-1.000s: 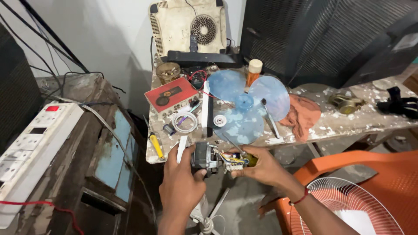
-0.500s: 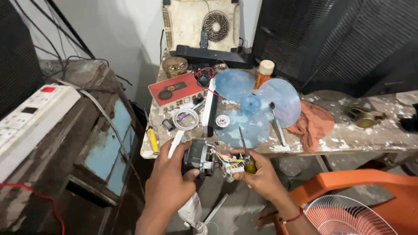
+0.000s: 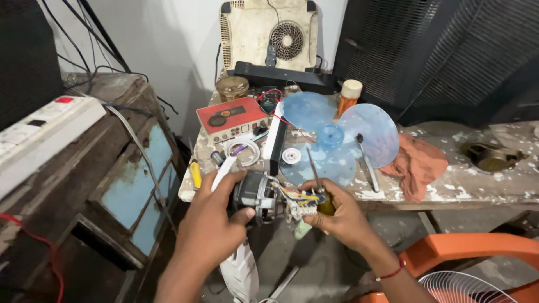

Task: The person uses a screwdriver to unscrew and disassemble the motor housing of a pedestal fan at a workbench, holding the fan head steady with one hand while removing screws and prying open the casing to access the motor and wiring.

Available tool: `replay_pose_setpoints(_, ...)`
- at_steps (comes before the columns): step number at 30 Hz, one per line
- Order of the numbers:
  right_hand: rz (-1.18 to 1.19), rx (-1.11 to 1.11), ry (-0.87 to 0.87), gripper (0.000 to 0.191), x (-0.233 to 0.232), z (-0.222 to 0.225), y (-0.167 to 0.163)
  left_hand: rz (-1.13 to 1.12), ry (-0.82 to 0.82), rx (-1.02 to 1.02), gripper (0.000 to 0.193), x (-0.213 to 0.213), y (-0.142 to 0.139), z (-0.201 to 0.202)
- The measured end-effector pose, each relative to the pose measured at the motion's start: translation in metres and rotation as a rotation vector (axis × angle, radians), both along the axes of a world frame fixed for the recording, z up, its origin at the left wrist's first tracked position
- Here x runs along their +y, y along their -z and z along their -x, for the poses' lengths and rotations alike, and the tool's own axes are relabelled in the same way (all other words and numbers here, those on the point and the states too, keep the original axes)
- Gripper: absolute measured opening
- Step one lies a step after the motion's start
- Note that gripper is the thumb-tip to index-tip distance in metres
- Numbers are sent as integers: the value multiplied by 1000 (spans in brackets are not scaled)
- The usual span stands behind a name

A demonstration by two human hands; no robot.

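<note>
Fan motor (image 3: 255, 196) in left grip (image 3: 210, 224), screwdriver (image 3: 320, 193) in right grip (image 3: 342, 216); paint-spattered workbench (image 3: 477, 188)

- Left hand (image 3: 216, 221): enters from the near edge, forearm rising from bottom centre-left. Back of hand faces the camera. Fingers curled rightward in a grasp, thumb extended right along the near side, index finger stretched up and right.
- Right hand (image 3: 337, 216): forearm enters from the near right, angled up and left. Red thread band on the wrist. Fingers closed in a pinch-like grip, knuckles up.
- Both hands held close together, just apart, at mid-frame.
</note>
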State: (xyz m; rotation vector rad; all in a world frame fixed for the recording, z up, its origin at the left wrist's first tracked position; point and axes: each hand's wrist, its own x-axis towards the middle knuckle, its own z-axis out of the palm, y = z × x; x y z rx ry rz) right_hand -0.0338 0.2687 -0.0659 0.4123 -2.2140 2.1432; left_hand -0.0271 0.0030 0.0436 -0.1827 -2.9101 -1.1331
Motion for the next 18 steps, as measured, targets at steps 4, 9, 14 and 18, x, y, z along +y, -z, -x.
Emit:
replay_pose_setpoints(4, 93, 34, 39, 61, -14, -10, 24, -59, 71, 202, 83, -10, 31, -4)
replay_pose_setpoints(9, 40, 97, 137, 66, -24, -24, 43, -121, -19, 600, 88, -7, 94, -19)
replay_pose_setpoints(14, 40, 129, 89, 54, -28, -34, 58, -246, -380, 1200, 52, 11, 190, -56)
replay_pose_setpoints(18, 41, 157, 121, 41, -29, -40, 74, -413, -124, 1098, 13, 29, 243, -69)
